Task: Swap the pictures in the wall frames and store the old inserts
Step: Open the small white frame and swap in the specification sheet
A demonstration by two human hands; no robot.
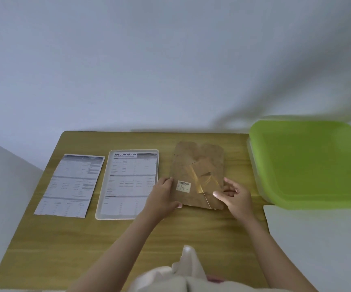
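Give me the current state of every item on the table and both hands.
Brown fibreboard frame back: face down, stand flap folded flat.
White-rimmed frame: face up, specification sheet inside.
Loose printed sheet: flat, unframed.
Green-lidded plastic box: lid on.
Left hand: gripping board's left edge.
Right hand: at board's right edge.

We cannot read the fine print on the loose sheet (70, 185) or the barcode label (184, 186). The green lid (309, 163) runs off the right edge. The left hand (163, 197) covers the frame back's (197, 173) near-left corner.
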